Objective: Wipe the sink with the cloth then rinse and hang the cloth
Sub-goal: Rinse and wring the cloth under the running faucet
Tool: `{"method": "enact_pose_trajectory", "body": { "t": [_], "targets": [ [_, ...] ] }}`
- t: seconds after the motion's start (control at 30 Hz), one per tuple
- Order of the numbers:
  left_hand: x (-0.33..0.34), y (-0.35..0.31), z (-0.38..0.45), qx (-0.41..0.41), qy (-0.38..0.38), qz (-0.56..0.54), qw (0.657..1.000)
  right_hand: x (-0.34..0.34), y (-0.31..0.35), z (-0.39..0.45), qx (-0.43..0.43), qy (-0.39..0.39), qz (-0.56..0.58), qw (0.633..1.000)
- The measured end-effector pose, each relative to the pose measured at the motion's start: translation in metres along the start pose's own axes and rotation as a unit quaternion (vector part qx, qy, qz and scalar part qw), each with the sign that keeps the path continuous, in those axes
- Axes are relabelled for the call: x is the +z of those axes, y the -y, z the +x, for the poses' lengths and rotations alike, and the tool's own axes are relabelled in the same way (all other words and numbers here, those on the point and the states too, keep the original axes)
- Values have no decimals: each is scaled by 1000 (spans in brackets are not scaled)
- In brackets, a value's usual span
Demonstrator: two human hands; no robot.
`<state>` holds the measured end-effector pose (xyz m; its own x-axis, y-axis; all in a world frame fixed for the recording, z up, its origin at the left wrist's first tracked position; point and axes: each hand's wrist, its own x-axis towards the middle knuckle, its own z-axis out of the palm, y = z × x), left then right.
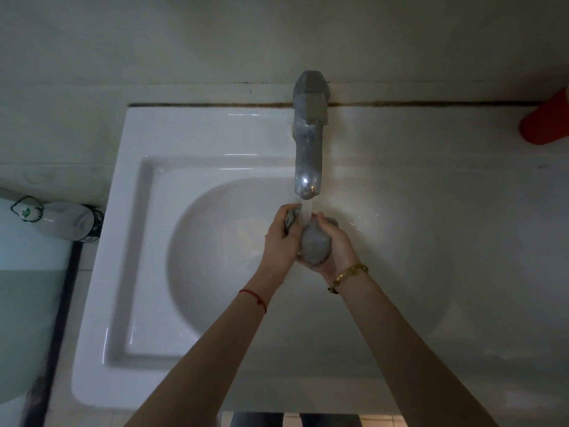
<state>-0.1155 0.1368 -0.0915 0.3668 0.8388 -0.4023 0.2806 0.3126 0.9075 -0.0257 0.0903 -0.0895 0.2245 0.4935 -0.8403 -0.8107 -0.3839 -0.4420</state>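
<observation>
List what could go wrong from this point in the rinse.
Water from the tap hits the bunched grey cloth gripped by the left hand and right hand, so it may splash over the sink rim. Bunched so tightly, its inner folds may stay dirty.

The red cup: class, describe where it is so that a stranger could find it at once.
Start at the white sink and its grey tap. Follow the back edge to the far right of the picture. The red cup lies there, cut by the frame, the only red thing on the counter.

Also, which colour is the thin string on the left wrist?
Red. The string circles the left wrist, seen best in the head view.
</observation>
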Motion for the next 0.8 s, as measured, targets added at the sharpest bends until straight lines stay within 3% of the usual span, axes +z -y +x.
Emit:
{"method": "enact_pose_trajectory", "body": {
  "t": [0.13,0.27,0.47,0.6,0.73,0.8],
  "targets": [
    [13,-14,-1,15,-32,55,998,16,1,-8,-59,-94,-129,985],
    [15,-19,3,39,-81,102,991,29,6,-14,-183,-174,-278,927],
    [18,-23,12,-65,-138,35,988,32,1,-1,-281,-197,-275,898],
    [17,-23,15,-123,-139,49,981,27,-7,4,-341,-186,-267,882],
    [15,-17,15,-219,-148,-1,965,16,-16,5,-417,-150,-322,837],
    [14,-13,14,-247,-131,-34,960,10,-16,6,-408,-148,-330,838]
  ]
}}
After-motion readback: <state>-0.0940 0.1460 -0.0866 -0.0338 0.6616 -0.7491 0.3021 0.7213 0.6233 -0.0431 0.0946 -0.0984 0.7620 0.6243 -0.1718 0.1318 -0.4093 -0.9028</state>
